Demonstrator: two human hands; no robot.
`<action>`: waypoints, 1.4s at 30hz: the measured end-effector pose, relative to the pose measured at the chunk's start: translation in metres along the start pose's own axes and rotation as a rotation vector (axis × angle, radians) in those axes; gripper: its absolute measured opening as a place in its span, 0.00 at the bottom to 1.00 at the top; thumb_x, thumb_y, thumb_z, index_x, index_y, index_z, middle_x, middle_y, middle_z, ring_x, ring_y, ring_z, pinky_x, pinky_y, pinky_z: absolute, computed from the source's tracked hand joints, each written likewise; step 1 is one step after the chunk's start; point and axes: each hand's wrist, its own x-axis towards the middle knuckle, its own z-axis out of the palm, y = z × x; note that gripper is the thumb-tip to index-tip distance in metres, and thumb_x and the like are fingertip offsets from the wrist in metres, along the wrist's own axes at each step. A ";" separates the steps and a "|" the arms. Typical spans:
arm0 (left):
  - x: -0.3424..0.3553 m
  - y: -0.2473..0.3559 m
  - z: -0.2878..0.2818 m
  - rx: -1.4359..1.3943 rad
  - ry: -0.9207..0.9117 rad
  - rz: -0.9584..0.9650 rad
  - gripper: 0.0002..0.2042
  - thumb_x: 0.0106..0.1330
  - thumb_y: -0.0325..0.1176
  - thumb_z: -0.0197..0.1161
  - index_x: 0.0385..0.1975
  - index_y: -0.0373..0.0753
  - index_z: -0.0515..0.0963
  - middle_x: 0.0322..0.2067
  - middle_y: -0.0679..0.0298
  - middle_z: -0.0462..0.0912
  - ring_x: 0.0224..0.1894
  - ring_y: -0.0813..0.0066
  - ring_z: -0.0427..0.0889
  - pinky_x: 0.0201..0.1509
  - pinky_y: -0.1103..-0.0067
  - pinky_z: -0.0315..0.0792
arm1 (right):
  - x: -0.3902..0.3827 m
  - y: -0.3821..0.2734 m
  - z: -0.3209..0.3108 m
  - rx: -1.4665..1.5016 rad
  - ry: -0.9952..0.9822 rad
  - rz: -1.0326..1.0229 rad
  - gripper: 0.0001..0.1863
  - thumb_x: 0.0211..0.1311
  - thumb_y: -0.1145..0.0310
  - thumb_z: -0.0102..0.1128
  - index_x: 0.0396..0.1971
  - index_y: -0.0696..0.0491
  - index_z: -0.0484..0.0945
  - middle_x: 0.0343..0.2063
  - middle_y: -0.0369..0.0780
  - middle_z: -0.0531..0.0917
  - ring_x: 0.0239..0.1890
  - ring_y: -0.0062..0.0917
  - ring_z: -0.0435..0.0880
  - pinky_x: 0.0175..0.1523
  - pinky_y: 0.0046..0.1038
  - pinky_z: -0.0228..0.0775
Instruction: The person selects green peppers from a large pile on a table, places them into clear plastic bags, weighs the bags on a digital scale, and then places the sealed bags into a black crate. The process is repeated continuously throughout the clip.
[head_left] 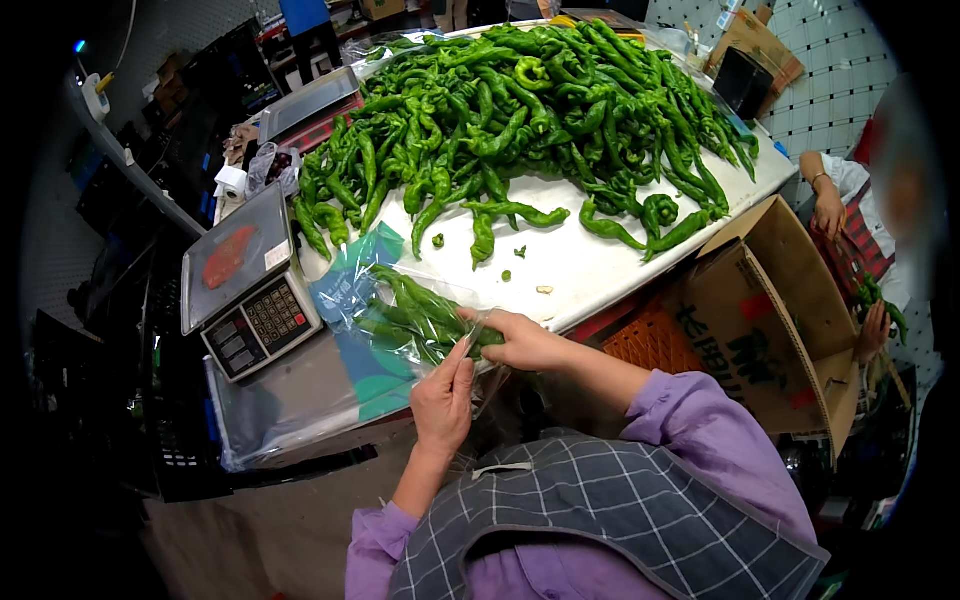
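A clear plastic bag with several long green peppers inside lies at the near edge of the white table, over a blue and green printed sheet. My left hand is closed on the bag's near side, its fingers pressed to the film. At the bag's open end, my right hand grips the film around the pepper ends; its fingertips are partly hidden by the plastic. A large heap of green peppers covers the far part of the table. A few loose peppers and small scraps lie in front of the heap.
A digital scale with a red patch on its pan stands left of the bag. Another metal pan sits behind it. An open cardboard box and an orange crate are at right, where another person's hands hold peppers.
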 end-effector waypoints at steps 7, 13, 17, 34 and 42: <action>-0.007 -0.006 -0.002 -0.141 0.082 -0.102 0.14 0.66 0.32 0.50 0.48 0.33 0.72 0.38 0.59 0.80 0.34 0.78 0.76 0.39 0.83 0.69 | 0.025 -0.006 0.031 0.678 -0.137 0.194 0.33 0.55 0.71 0.51 0.62 0.53 0.53 0.40 0.40 0.75 0.40 0.22 0.74 0.44 0.21 0.67; -0.016 -0.009 0.003 -0.127 0.108 -0.065 0.14 0.67 0.32 0.49 0.49 0.32 0.72 0.35 0.62 0.79 0.35 0.82 0.74 0.38 0.85 0.69 | 0.038 -0.003 0.047 0.261 -0.034 -0.048 0.30 0.59 0.67 0.50 0.61 0.53 0.54 0.49 0.49 0.72 0.50 0.31 0.73 0.51 0.24 0.63; -0.017 -0.014 -0.002 -0.048 0.112 -0.061 0.14 0.66 0.30 0.50 0.48 0.31 0.72 0.37 0.61 0.80 0.34 0.81 0.75 0.38 0.84 0.68 | 0.038 0.026 0.061 -0.494 0.139 -0.432 0.30 0.55 0.68 0.50 0.60 0.53 0.57 0.58 0.49 0.60 0.59 0.44 0.60 0.57 0.45 0.54; -0.011 -0.012 0.017 0.096 0.030 0.017 0.10 0.60 0.27 0.56 0.40 0.36 0.78 0.18 0.55 0.77 0.17 0.75 0.74 0.23 0.79 0.66 | 0.074 0.080 0.044 -0.673 0.161 0.083 0.29 0.48 0.68 0.57 0.54 0.51 0.63 0.43 0.44 0.72 0.45 0.36 0.72 0.42 0.39 0.66; -0.011 -0.013 0.015 0.087 0.029 0.033 0.10 0.60 0.28 0.56 0.41 0.37 0.78 0.23 0.52 0.79 0.22 0.68 0.78 0.27 0.78 0.69 | 0.085 0.061 0.043 -0.587 0.493 -0.372 0.22 0.46 0.69 0.56 0.46 0.52 0.69 0.33 0.43 0.74 0.40 0.38 0.73 0.40 0.38 0.66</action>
